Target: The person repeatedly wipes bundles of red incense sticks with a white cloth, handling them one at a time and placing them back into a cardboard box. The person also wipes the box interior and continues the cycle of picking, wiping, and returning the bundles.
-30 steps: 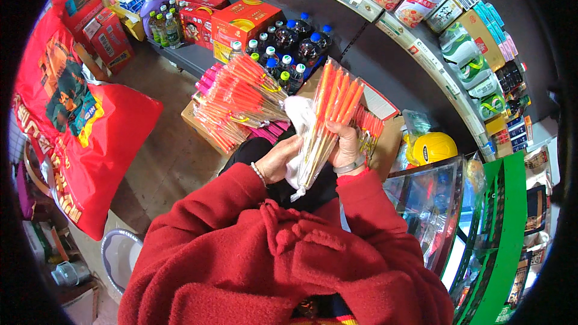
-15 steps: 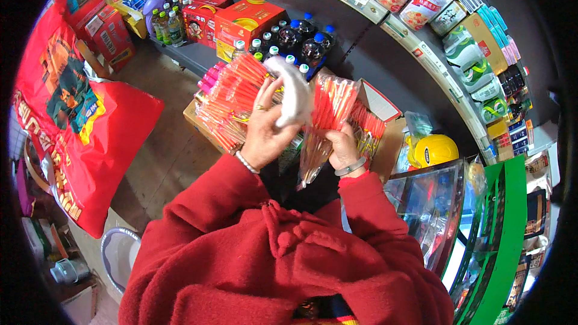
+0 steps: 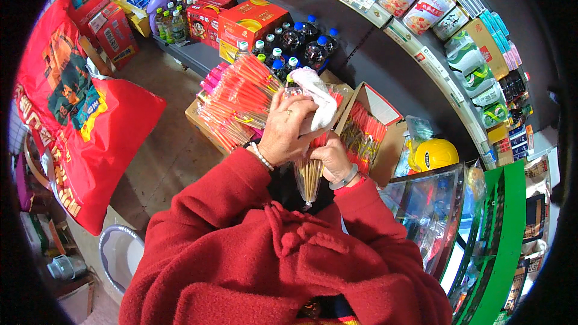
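My left hand (image 3: 284,127) is closed round a folded white cloth (image 3: 320,99), pressing it against the upper part of a clear-wrapped pack of sticks (image 3: 309,179). Thin tan stems show at the pack's lower, tapered end; its red upper part is mostly hidden by the cloth and fingers. My right hand (image 3: 332,157) grips the same pack at its middle, just below the cloth. Beyond my left hand, more wrapped red-topped sticks (image 3: 245,87) lie heaped on a carton. Further similar packs (image 3: 363,137) fill an open cardboard box beside my right hand.
Dark bottles with blue caps (image 3: 315,52) and a red carton (image 3: 251,19) stand on the low shelf ahead. A yellow hard hat (image 3: 435,155) is at the right, above a glass case (image 3: 421,204). A big red bag (image 3: 102,138) stands left, near a pale bucket (image 3: 120,253).
The pack has swung more upright and come toward my left hand. The white cloth has moved right and down onto its upper part, and my hands are closer together.
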Available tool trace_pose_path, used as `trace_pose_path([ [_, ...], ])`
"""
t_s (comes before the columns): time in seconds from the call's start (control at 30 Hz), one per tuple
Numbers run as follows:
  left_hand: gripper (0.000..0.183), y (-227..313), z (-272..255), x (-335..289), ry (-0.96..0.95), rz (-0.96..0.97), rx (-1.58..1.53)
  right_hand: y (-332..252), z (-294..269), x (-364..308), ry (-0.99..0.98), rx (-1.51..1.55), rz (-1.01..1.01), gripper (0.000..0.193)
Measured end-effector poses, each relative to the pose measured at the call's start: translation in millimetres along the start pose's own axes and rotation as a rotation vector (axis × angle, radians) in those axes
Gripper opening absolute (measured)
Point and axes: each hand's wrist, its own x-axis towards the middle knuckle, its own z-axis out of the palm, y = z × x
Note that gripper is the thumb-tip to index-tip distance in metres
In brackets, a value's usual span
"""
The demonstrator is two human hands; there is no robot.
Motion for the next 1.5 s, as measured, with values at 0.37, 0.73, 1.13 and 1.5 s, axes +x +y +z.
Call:
trace_pose_path([
  [0.37,0.051,-8.1,-21.7,14.3,-0.094,0.020,0.004,-6.1,11.1,-3.8,-0.050,0.058,0.123,0.050],
  [0.73,0.040,-9.0,-24.9,4.7,0.370,-0.192,-0.172,-15.4,20.7,-4.8,0.053,0.223,0.124,0.047],
  [1.13,0.043,13.3,-2.4,-22.1,0.129,-0.116,-0.149,-13.2,-5.3,-3.3,0.103,0.148,0.008,0.052],
  [1.5,0.037,32.0,11.0,-29.3,-0.001,0.124,-0.115,-20.2,-18.3,21.8,0.160,0.338,-0.112,0.062],
])
